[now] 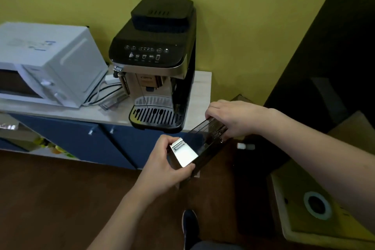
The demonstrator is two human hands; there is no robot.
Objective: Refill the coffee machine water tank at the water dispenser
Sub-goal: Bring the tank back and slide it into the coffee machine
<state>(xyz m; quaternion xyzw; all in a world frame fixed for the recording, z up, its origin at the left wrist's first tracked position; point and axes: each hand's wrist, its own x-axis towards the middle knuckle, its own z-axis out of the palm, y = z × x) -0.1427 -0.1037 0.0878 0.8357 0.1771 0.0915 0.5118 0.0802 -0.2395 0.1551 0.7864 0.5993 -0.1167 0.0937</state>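
I hold the dark translucent plastic water tank (pixel 205 144) tilted in mid-air, just in front of the black and silver coffee machine (pixel 154 67) on the pale wooden desk (pixel 200 91). My left hand (pixel 168 166) has its fingers pinching the tank's white front end (the handle side), while my right hand (pixel 235 117) has its fingers curled over the far top edge.

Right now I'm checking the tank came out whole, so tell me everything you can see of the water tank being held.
The water tank is a long, narrow container of dark, see-through plastic with a pale silver front end bearing a small ribbed grip. It is out of the coffee machine, held tilted in the air before the counter. The left hand grips the silver end; the right hand holds the far end from above. Its water level can't be judged.
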